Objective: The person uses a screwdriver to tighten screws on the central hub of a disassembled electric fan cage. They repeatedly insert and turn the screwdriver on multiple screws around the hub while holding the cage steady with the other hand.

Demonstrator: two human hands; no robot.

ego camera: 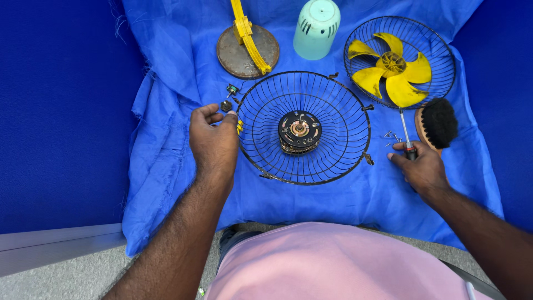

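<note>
A black wire fan guard [333,161] lies on the blue cloth [166,66] with a dark motor [300,131] at its centre. My left hand [214,141] rests at the guard's left rim, thumb and forefinger pinched by a small dark round part [226,105]; whether it grips the part I cannot tell. My right hand [423,166] lies right of the guard, closed on the handle of a screwdriver [404,126] whose shaft points away from me.
At the back stand a round rusty base with a yellow stand [247,47], a mint-green motor cover [316,28], and a second guard holding a yellow fan blade [395,69]. A black brush [438,123] and small screws [390,135] lie near my right hand.
</note>
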